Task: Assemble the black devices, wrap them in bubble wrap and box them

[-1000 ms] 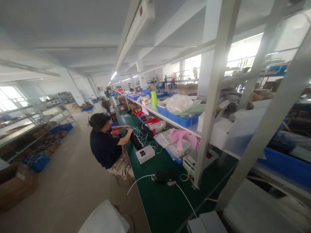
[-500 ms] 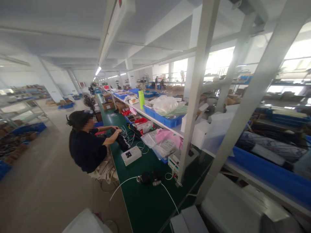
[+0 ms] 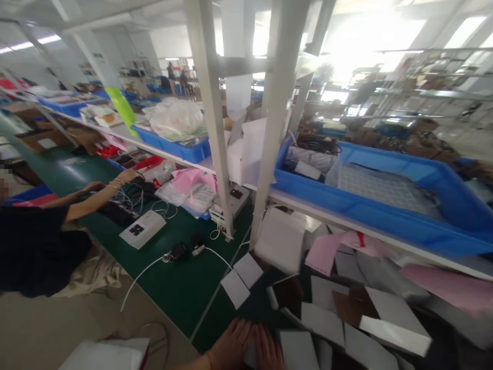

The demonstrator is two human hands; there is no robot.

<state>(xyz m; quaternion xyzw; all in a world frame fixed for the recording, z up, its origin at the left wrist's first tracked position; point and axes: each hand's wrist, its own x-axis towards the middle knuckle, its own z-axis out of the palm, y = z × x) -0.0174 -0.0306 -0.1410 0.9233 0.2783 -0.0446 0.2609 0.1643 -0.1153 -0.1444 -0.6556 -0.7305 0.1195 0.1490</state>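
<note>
Both hands at 6 o'clock, bottom edge of view. Left hand flat, palm down, fingers spread, resting on green bench mat. Right hand just beside it, touching; fingers extended, nothing clamped. White card lies just right of right hand; whether fingertips touch it, cannot tell. More white cards scattered at 4 o'clock, pink sheet among them. Blue bin on shelf at 2 o'clock. Co-worker's arm at 9 o'clock reaches toward cables; white control box near it.
</note>
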